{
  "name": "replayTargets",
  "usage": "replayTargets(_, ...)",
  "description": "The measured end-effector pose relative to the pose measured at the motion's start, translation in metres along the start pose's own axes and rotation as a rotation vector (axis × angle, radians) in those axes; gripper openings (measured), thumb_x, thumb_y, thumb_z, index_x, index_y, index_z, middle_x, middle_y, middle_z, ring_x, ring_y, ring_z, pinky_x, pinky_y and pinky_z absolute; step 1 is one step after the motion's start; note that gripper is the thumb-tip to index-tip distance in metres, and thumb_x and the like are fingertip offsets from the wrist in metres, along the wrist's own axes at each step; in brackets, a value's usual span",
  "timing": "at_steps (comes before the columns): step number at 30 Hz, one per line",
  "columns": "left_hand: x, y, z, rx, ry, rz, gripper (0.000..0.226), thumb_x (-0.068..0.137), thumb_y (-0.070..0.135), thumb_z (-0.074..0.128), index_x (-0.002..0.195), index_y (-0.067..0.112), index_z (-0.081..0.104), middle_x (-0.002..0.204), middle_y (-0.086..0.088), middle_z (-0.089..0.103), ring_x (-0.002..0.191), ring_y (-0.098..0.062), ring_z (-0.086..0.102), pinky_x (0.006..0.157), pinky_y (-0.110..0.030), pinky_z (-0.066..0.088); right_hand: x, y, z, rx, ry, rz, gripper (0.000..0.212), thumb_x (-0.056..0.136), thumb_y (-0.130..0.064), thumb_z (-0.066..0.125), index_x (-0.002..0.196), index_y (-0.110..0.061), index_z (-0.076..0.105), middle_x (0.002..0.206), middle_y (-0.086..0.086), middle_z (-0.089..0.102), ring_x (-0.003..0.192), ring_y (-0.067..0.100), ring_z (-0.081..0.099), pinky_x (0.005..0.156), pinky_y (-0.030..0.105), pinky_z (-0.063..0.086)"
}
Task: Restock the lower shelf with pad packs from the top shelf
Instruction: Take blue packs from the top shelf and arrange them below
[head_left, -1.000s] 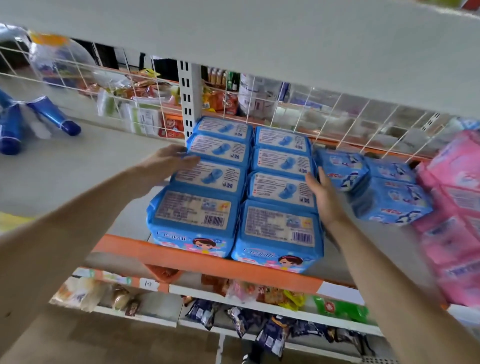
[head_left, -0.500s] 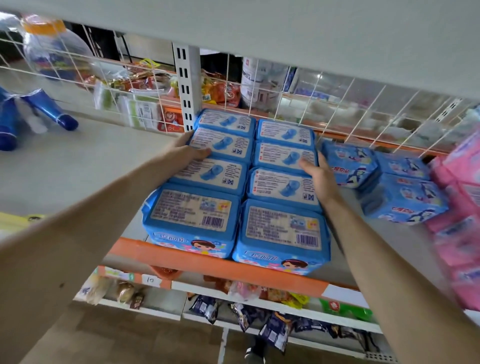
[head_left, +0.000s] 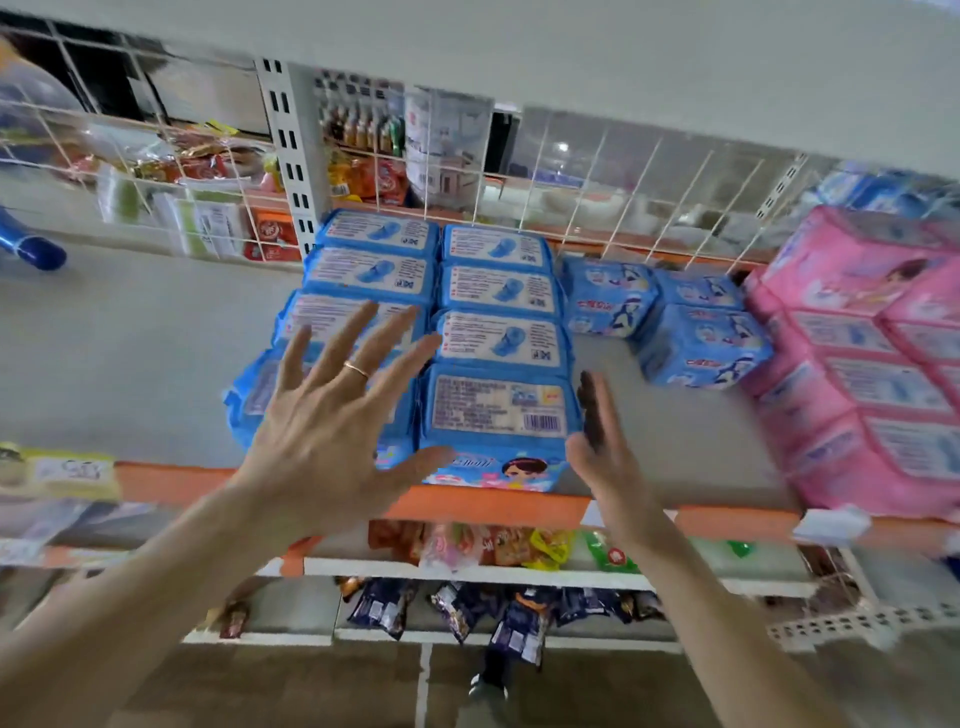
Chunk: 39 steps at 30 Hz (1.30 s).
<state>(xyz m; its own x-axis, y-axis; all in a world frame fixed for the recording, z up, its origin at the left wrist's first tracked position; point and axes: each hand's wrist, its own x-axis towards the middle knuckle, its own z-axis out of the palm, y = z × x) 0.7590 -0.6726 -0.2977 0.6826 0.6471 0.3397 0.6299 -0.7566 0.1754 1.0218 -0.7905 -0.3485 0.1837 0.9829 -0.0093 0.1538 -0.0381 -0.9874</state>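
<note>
Bare hands hovered open and empty: the left hand (head_left: 332, 415), fingers spread and wearing a ring (head_left: 356, 369), and the right hand (head_left: 597, 441), held edge-on. Between and beyond them, blue pad packs (head_left: 498, 343) sat in two rows on the orange-edged shelf (head_left: 498, 506), beside pink packs (head_left: 872, 374).

Shop aisle, orange-edged shelf (head_left: 493, 506) stocked with pad packs (head_left: 496, 410), snack packets (head_left: 519, 551) below

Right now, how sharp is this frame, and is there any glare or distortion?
Head view: the blue pad packs at centre read fairly sharp; the pink packs at right and the frame edges smear with motion blur; wide-angle bending curves the shelf edge; lighting is soft, without harsh glare.
</note>
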Motion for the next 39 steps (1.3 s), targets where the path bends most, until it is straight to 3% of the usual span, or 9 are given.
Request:
replayTargets(3, -0.009, 0.021, 0.017, 0.086, -0.076, 0.061, 0.084, 0.087, 0.075, 0.035, 0.155, 0.026, 0.033, 0.165, 0.006, 0.022, 0.152, -0.018, 0.02, 0.119, -0.062, 0.016, -0.002, -0.004, 0.018, -0.087, -0.112, -0.057, 0.078, 0.094, -0.028, 0.066, 0.152, -0.047, 0.017, 0.149, -0.01, 0.049, 0.14, 0.013, 0.043, 0.113, 0.036, 0.04)
replayTargets(6, -0.009, 0.024, 0.017, 0.067, -0.077, 0.024, 0.082, 0.089, 0.072, 0.034, 0.151, 0.019, 0.042, 0.162, 0.002, 0.03, 0.149, -0.019, 0.029, 0.122, -0.055, 0.016, -0.003, -0.008, 0.012, -0.051, -0.128, -0.054, 0.08, 0.094, -0.022, 0.068, 0.152, -0.046, 0.018, 0.151, -0.008, 0.046, 0.143, 0.014, 0.039, 0.117, 0.048, 0.032)
replayTargets(10, -0.009, 0.038, 0.011, 0.031, -0.006, 0.01, 0.082, 0.09, 0.072, 0.035, 0.15, 0.016, 0.04, 0.161, -0.001, 0.032, 0.149, -0.02, 0.027, 0.121, -0.055, 0.017, -0.016, -0.006, -0.027, -0.309, -0.075, 0.051, 0.093, 0.082, -0.065, 0.066, 0.147, -0.064, -0.001, 0.157, -0.038, 0.01, 0.145, -0.014, 0.01, 0.123, 0.037, 0.014)
replayTargets(15, 0.02, 0.11, 0.016, 0.011, 0.039, 0.076, 0.074, 0.09, 0.06, 0.045, 0.147, 0.013, 0.045, 0.16, -0.003, 0.034, 0.148, -0.024, 0.033, 0.119, -0.055, 0.026, -0.021, 0.001, -0.101, -0.842, 0.074, -0.012, 0.098, 0.092, -0.049, 0.062, 0.159, -0.024, -0.005, 0.167, -0.003, -0.003, 0.153, 0.013, 0.005, 0.125, 0.041, 0.014)
replayTargets(21, 0.107, 0.2, 0.057, -0.284, -0.134, -0.149, 0.074, 0.093, 0.052, 0.054, 0.155, 0.019, 0.029, 0.163, 0.003, 0.025, 0.144, -0.02, 0.033, 0.113, -0.038, 0.035, 0.021, -0.022, -0.192, -1.22, 0.125, -0.162, 0.086, 0.09, -0.025, 0.068, 0.158, -0.017, 0.016, 0.166, 0.013, 0.008, 0.152, 0.029, 0.014, 0.122, 0.044, 0.019)
replayTargets(25, 0.177, 0.21, 0.083, -0.454, -0.176, -0.521, 0.073, 0.089, 0.039, 0.069, 0.151, 0.022, 0.033, 0.151, -0.007, 0.043, 0.135, -0.028, 0.044, 0.106, -0.039, 0.039, 0.058, -0.03, -0.226, -1.376, 0.092, -0.225, 0.086, 0.089, -0.01, 0.064, 0.159, -0.022, 0.014, 0.166, 0.016, 0.008, 0.153, 0.032, 0.013, 0.121, 0.045, 0.016)
replayTargets(32, 0.237, 0.175, 0.117, -0.543, -0.092, -0.789, 0.074, 0.085, 0.039, 0.07, 0.149, 0.025, 0.035, 0.142, -0.007, 0.047, 0.128, -0.029, 0.049, 0.107, -0.042, 0.042, 0.085, -0.006, -0.232, -1.611, 0.08, -0.141, 0.08, 0.096, -0.026, 0.064, 0.158, -0.027, 0.014, 0.158, 0.027, 0.025, 0.143, 0.041, 0.034, 0.111, 0.047, 0.038)
replayTargets(37, 0.243, 0.152, 0.137, -0.628, -0.111, -0.806, 0.079, 0.081, 0.041, 0.07, 0.148, 0.039, 0.03, 0.114, 0.001, 0.051, 0.084, -0.016, 0.055, 0.071, -0.028, 0.045, 0.095, -0.002, -0.234, -1.634, 0.095, -0.178, 0.069, 0.096, -0.026, 0.063, 0.155, -0.027, 0.027, 0.141, 0.023, 0.049, 0.13, 0.039, 0.048, 0.101, 0.046, 0.046)
replayTargets(39, 0.243, 0.148, 0.139, -0.648, -0.116, -0.797, 0.077, 0.08, 0.04, 0.07, 0.146, 0.04, 0.032, 0.115, 0.001, 0.053, 0.089, -0.019, 0.058, 0.074, -0.031, 0.048, 0.1, -0.005, -0.234, -1.617, 0.085, -0.155, 0.07, 0.093, -0.024, 0.068, 0.153, -0.027, 0.032, 0.134, 0.02, 0.054, 0.122, 0.037, 0.054, 0.093, 0.045, 0.05)
